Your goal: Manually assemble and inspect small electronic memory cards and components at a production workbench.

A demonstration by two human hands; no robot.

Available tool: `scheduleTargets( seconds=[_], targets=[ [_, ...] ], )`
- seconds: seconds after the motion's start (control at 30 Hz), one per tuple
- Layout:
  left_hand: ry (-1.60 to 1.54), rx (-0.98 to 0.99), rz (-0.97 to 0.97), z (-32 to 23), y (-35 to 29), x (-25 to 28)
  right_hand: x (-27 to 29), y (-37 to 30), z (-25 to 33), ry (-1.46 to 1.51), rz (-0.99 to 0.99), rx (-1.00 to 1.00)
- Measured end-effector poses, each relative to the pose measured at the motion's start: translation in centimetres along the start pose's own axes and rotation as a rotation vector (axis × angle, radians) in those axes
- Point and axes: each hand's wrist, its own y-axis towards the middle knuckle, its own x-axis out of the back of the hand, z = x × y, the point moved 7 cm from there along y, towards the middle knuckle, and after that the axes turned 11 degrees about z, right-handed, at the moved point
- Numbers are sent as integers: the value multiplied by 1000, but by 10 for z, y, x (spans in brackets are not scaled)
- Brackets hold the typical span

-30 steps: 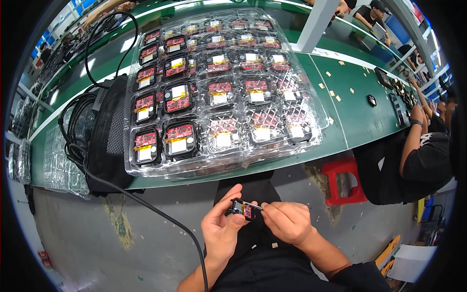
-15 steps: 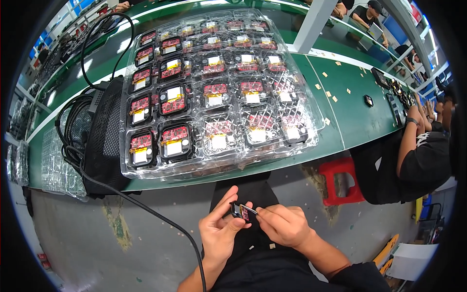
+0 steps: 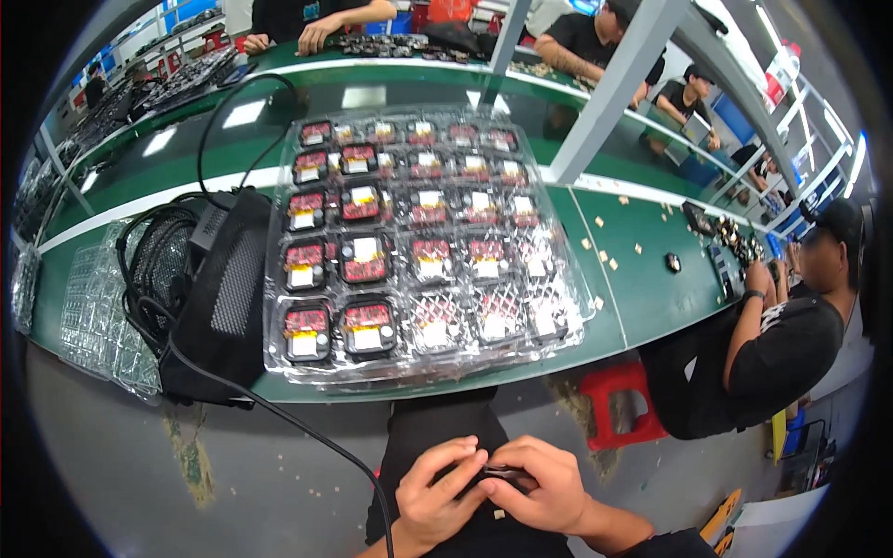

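Observation:
Above my lap, my left hand [image 3: 435, 495] and my right hand [image 3: 547, 484] meet, fingers closed from both sides on a small black device case [image 3: 505, 472]. Only its dark edge shows between the thumbs and fingers; the rest is covered. Whether the right hand also holds a thin tool cannot be seen. Beyond my hands, on the green table [image 3: 609, 321], lies a stack of clear plastic trays [image 3: 279, 358]. Black square cases [image 3: 369, 327] with red circuit boards, yellow tape and white parts sit in its pockets, several of them under clear plastic.
A black mesh bag [image 3: 237, 307] and coiled cable [image 3: 149, 265] lie left of the trays; the cable [image 3: 321, 437] hangs past my left arm. A red stool [image 3: 619, 405] and a seated co-worker [image 3: 791, 344] are at right. A grey post [image 3: 614, 102] rises behind the trays.
My right hand has closed in beside the left, both now around the case. The thin tool that was in the right hand no longer shows. The view has tilted up.

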Motion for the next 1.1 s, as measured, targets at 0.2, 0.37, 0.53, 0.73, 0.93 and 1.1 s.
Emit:
scheduleTargets(
  seconds=[0.2, 0.37, 0.53, 0.73, 0.93, 1.1],
  targets=[
    [188, -279, -116, -35, 5, 29, 4, 17, 41, -197, 158, 140],
    [37, -237, -333, -10, -25, 33, 5, 45, 76, -338, 294, 262],
    [-21, 1, -137, -18, -21, 32, 52, 119, 117, -569, -68, 470],
    [-66, 188, 344, 39, -55, -36, 62, 269, 89, -785, -132, 589],
    [118, -14, 463, 37, -67, -45, 50, 341, 66, -985, 91, 394],
    [90, 54, 418, 43, -68, -36, 38, 349, 62, -987, 321, 196]
  ],
)
